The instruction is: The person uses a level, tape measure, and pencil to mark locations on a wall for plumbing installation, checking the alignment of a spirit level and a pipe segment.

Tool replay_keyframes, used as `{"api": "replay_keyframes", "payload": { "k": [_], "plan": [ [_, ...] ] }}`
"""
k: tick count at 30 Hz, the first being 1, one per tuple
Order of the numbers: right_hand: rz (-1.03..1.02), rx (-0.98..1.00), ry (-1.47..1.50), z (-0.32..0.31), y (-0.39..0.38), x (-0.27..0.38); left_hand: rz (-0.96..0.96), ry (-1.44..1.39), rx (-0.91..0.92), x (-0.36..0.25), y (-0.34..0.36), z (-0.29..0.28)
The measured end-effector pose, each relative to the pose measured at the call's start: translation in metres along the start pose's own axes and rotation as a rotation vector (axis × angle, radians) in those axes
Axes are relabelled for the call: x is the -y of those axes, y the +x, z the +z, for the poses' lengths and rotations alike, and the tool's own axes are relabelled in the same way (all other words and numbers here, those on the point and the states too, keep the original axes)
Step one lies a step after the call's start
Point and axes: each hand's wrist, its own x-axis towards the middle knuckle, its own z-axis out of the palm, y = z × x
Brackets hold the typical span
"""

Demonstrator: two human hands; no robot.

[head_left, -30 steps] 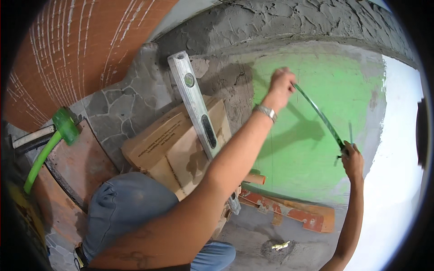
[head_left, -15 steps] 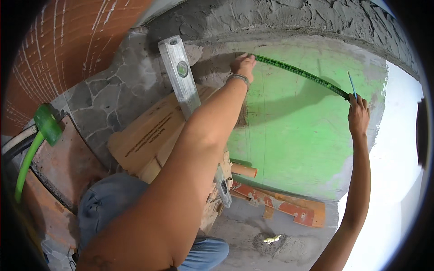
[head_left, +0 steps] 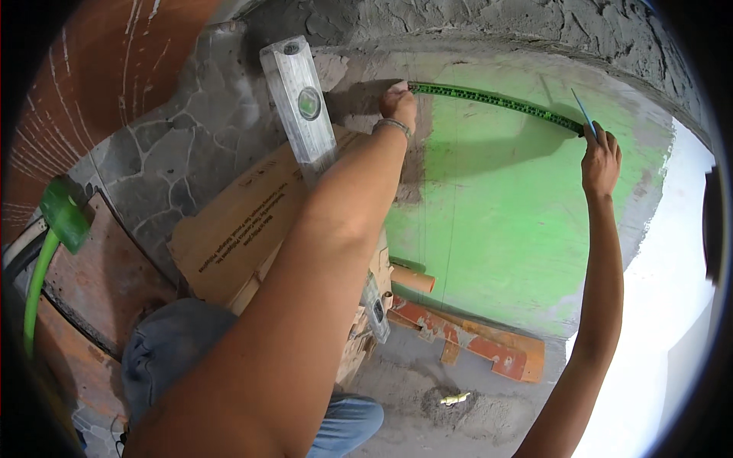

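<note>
With the middle of the view as the dial's centre, the person's left hand (head_left: 398, 103) is just past 12 o'clock, fingers curled tight at the near end of a long, green, dark-marked measuring tape blade (head_left: 496, 101); the fingertips are shadowed and hard to separate. The blade bows across the upper part of a bright green, scuffed flat surface (head_left: 511, 237) at about 1:30. The right hand (head_left: 601, 160), between 2 and 3 o'clock, has its fingers folded over the blade's other end, with a thin blue pencil-like stick (head_left: 583, 111) poking out towards 11 o'clock; whatever lies inside that palm is hidden.

The left forearm covers the middle of a silver metal spirit level (head_left: 301, 107), leaving one end showing at 11 o'clock and what looks like its other end at 6. It also hides part of a brown cardboard box (head_left: 237, 221) at 9 o'clock. Farther out that way, a green-headed mallet (head_left: 64, 215) has its light green handle fading into the dark rim. A small pale object (head_left: 456, 398) at 5 o'clock is too small to identify.
</note>
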Motion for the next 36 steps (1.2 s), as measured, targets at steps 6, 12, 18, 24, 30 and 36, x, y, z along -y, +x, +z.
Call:
{"api": "replay_keyframes", "payload": {
  "k": [6,12,18,24,30,36],
  "plan": [
    [-0.007,0.049,-0.013,0.004,0.028,0.014,0.267,-0.008,-0.014,0.008,0.023,-0.017],
    [0.011,0.034,0.030,0.010,0.025,0.010,0.196,-0.028,0.057,0.003,0.013,-0.014],
    [0.012,0.039,0.038,0.009,0.030,0.019,0.217,0.016,0.023,0.003,0.009,-0.020],
    [0.040,0.069,0.025,0.013,0.027,0.009,0.255,0.161,0.005,0.008,0.004,-0.006],
    [-0.010,-0.018,-0.039,0.012,0.038,0.020,0.323,0.151,-0.028,0.016,0.014,-0.015],
    [0.008,-0.012,-0.062,0.014,0.048,0.016,0.269,0.160,0.028,0.004,-0.005,-0.014]
  ]
}}
